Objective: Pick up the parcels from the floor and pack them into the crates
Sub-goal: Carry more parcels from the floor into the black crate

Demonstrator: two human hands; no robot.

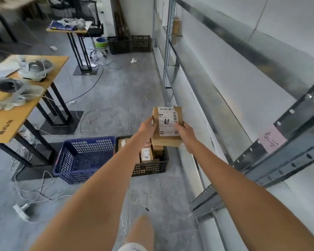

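Both hands, left hand (149,126) and right hand (184,132), grip a labelled cardboard parcel (168,126) by its sides, steadying it above the black crate (150,167), likely for packing there

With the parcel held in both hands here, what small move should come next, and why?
Probably lower the parcel into the black crate: both hands, left hand and right hand, hold it directly above that crate, which already holds parcels.
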